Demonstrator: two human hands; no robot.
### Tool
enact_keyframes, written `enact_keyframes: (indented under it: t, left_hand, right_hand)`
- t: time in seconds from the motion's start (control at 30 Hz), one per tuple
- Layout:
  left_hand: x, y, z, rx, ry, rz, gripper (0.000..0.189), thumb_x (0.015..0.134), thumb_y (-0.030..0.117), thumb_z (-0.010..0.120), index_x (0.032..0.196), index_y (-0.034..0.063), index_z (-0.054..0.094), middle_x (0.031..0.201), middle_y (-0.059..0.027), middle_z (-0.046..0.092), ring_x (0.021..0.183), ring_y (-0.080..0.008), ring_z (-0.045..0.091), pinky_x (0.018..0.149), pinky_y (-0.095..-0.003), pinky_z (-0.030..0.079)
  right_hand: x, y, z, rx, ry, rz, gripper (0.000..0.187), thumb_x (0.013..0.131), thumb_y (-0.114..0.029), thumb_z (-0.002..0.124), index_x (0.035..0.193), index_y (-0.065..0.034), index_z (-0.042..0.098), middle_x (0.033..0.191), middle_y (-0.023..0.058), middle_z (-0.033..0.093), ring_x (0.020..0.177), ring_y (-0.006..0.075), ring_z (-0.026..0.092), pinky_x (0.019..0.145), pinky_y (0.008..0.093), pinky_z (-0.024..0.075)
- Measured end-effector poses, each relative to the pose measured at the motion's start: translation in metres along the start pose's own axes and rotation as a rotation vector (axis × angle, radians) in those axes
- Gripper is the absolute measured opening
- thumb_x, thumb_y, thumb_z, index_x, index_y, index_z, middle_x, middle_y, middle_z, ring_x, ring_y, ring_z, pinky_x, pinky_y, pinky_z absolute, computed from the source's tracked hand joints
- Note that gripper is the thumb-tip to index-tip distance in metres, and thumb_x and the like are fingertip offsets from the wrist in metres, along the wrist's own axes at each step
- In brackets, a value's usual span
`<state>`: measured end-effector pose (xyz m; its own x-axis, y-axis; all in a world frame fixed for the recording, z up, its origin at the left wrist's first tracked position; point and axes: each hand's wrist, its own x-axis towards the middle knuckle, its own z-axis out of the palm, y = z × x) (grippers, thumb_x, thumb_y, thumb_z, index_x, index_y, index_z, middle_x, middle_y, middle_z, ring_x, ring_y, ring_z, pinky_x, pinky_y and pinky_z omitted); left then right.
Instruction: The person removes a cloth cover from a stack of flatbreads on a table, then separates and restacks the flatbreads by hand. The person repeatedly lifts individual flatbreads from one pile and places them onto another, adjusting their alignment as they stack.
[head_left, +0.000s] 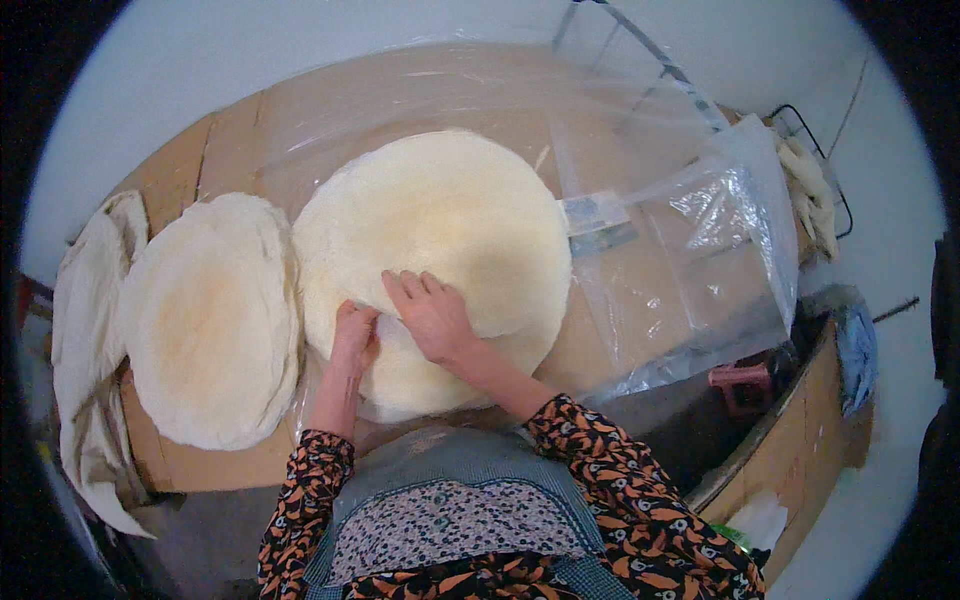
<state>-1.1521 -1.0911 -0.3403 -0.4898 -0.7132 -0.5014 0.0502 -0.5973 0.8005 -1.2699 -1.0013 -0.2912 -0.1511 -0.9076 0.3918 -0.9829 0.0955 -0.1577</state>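
A broad stack of thin, pale round flatbreads (442, 202) lies in front of me, faintly golden toward the middle. The near edge of the top round is set back from the edge of the round beneath it (420, 379). My left hand (355, 334) pinches this upper edge, its fingers curled in. Just to its right, my right hand (435, 311) lies over the same edge with its fingers stretched out on the upper surface. Its thumb is hidden, so whether it grips the edge from below cannot be seen.
A second flatbread stack (214, 322), browned at its centre, lies to the left beside a crumpled cream cloth (90, 337). Clear plastic sheeting (720, 217) spreads over cardboard (169, 457) toward the right. A printed slip (596, 214) shows beside the main stack. A pink object (742, 386) stands lower right.
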Motion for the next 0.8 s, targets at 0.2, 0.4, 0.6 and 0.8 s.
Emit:
enact_keyframes:
  t: [0.2,0.4,0.6,0.8]
  left_hand:
    - [0.002,0.008,-0.001,-0.149,-0.09,0.014,0.022,0.081,-0.001,0.052,0.102,0.0003,0.056,0.094,-0.0084,0.064,0.081,-0.0202,0.063,0.07,-0.034,0.053]
    - [-0.008,0.017,0.009,-0.106,-0.076,-0.018,0.025,0.082,0.01,0.061,0.104,-0.002,0.056,0.095,-0.0118,0.063,0.08,-0.0228,0.063,0.066,-0.0361,0.054]
    - [-0.005,0.02,0.016,-0.082,0.045,-0.037,0.032,0.076,0.001,0.062,0.106,-0.0075,0.053,0.093,-0.0153,0.062,0.081,-0.0282,0.063,0.065,-0.0415,0.055]
    - [0.0,0.013,0.008,-0.057,0.033,-0.058,0.035,0.075,-0.002,0.059,0.109,-0.0071,0.052,0.095,-0.016,0.063,0.083,-0.0281,0.064,0.07,-0.0413,0.055]
  right_hand:
    - [0.012,-0.011,-0.003,-0.102,-0.086,0.125,0.041,0.072,-0.012,0.06,0.111,-0.0064,0.053,0.09,0.0091,0.058,0.086,0.0242,0.059,0.066,0.0366,0.0512]
    - [0.037,0.017,-0.016,0.169,-0.426,0.176,0.027,0.07,-0.014,0.062,0.096,-0.0068,0.062,0.078,0.0173,0.062,0.079,0.0314,0.061,0.067,0.0421,0.0496]
    - [0.082,0.082,-0.027,0.311,-0.45,0.166,0.026,0.07,-0.019,0.062,0.092,-0.0041,0.063,0.087,0.017,0.063,0.087,0.0337,0.06,0.077,0.0421,0.0463]
    - [0.157,0.144,-0.162,0.38,-0.125,0.305,0.029,0.075,-0.022,0.064,0.097,-0.0034,0.064,0.08,0.0073,0.065,0.071,0.0164,0.059,0.064,0.033,0.0477]
